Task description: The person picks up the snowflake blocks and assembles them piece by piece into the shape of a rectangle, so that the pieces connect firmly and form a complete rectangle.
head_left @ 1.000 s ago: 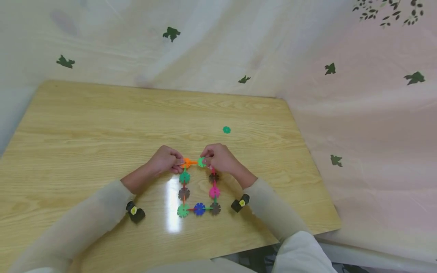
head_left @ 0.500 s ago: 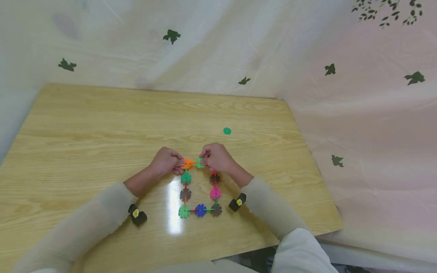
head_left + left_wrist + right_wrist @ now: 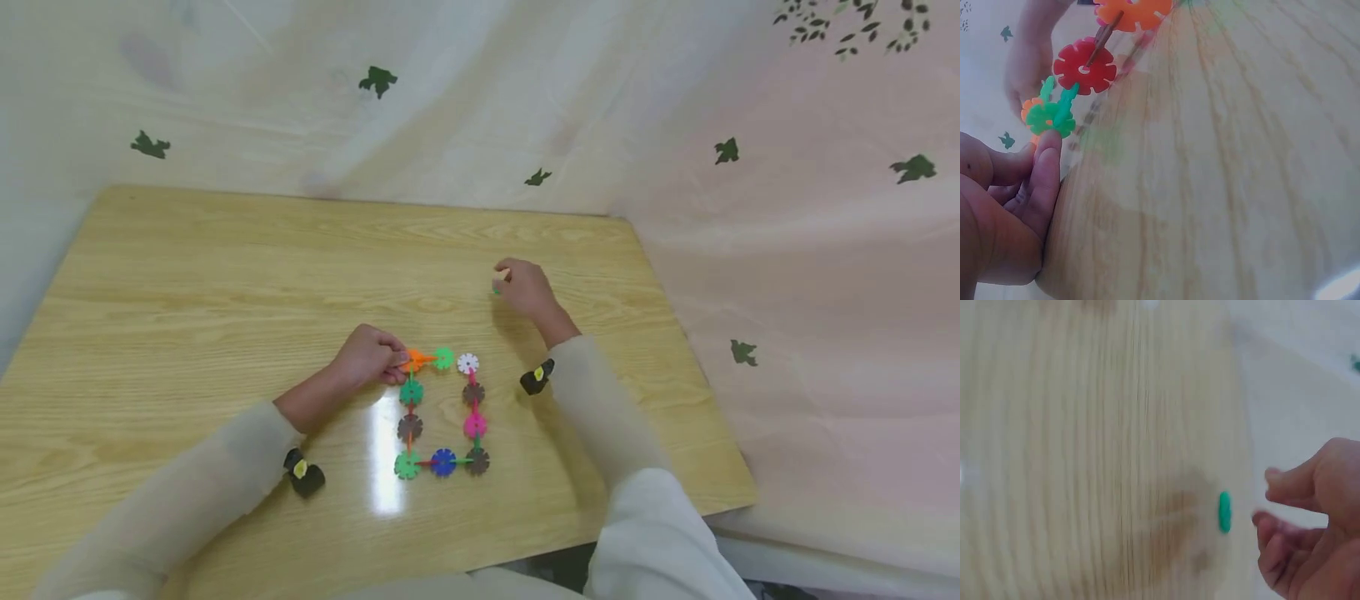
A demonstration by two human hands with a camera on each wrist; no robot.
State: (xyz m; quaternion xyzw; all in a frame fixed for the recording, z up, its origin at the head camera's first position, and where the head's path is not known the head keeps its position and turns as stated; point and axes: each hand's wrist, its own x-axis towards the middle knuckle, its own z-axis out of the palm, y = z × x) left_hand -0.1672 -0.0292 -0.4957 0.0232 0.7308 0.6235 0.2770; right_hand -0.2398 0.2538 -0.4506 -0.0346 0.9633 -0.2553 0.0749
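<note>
My left hand (image 3: 367, 355) pinches an orange notched plastic disc (image 3: 413, 361) at the far left corner of a chain of linked discs. In the left wrist view its thumb and fingers meet beside a green disc (image 3: 1050, 119). A light green disc (image 3: 443, 358) joins the orange one by an edge-on orange piece. Apart from it, to the right, lies a white disc (image 3: 468, 363) topping the right side. Beyond the chain, my right hand (image 3: 525, 288) reaches over a loose green disc (image 3: 1225, 512). A gap parts that disc from its thumb and fingers in the right wrist view.
The chain's near side holds a green disc (image 3: 407, 465), a blue disc (image 3: 443, 462) and a dark disc (image 3: 477, 462). A wooden table (image 3: 262, 250) bears everything. Printed cloth (image 3: 450, 100) hangs along its back and right sides.
My right hand has let go of the light green disc and moved away and to the right, to the loose green disc. The white disc has come into view. My left hand keeps its place.
</note>
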